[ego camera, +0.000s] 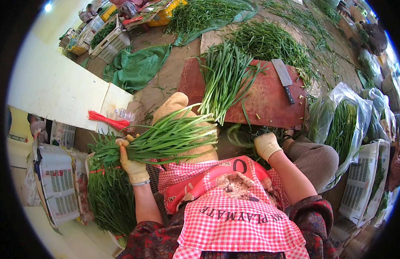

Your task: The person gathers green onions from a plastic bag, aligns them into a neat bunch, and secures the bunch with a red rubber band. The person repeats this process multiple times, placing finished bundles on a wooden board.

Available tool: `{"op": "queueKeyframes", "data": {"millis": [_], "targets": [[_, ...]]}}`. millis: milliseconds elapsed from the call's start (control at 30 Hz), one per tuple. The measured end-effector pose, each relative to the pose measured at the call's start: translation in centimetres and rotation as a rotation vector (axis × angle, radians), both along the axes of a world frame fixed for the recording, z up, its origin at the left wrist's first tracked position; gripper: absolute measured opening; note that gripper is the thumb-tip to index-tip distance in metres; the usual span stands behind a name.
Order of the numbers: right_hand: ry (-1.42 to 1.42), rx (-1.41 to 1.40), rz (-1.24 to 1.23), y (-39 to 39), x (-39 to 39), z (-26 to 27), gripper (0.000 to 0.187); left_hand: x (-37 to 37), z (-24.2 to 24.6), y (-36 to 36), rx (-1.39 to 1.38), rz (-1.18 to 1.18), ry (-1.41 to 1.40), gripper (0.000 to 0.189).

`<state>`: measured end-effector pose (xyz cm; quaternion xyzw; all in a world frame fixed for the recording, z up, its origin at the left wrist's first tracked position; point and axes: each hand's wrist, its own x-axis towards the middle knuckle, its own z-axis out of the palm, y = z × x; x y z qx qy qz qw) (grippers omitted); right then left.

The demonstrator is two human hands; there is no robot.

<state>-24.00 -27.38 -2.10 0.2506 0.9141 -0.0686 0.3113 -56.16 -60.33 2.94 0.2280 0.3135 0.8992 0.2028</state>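
Note:
My left hand [132, 162], in a pale work glove, grips a bunch of garlic chives [174, 137] by its leafy end. The pale stalk ends point right, over my lap. Below the near edge of a red board [251, 97], my gloved right hand [267, 145] is among dark green leaf scraps [264, 131]. Some leaves to its left are blurred, and its fingertips are hidden, so its grip is unclear. A loose pile of chives [224, 77] lies on the board. To its right rests a cleaver [283, 77] with a black handle.
Red ties [107, 120] and a clear plastic bottle [124, 114] lie on a white ledge [67, 87]. Tied chives [111, 194] stand at left. A clear bag [340, 119] of chives is at right, near a white crate [365, 181]. Leaf heaps [268, 40] cover the floor ahead.

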Motion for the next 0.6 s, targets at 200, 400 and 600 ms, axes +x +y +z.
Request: {"op": "queueKeyframes", "data": {"millis": [200,400,600], "targets": [[0.725,-0.602,-0.236,-0.6,0.0,0.3,0.075,0.6,-2.2,-0.4,-0.011,-0.008,-0.115,0.015],[0.889,-1.532,-0.635,-3.9,-5.4,3.6,0.067,0.7,-3.1,-0.7,0.037,-0.085,-0.103,0.017],[0.773,-1.353,-0.837,-1.0,-1.5,3.8,0.019,1.4,-3.7,-1.9,0.003,0.027,-0.146,0.022]]}}
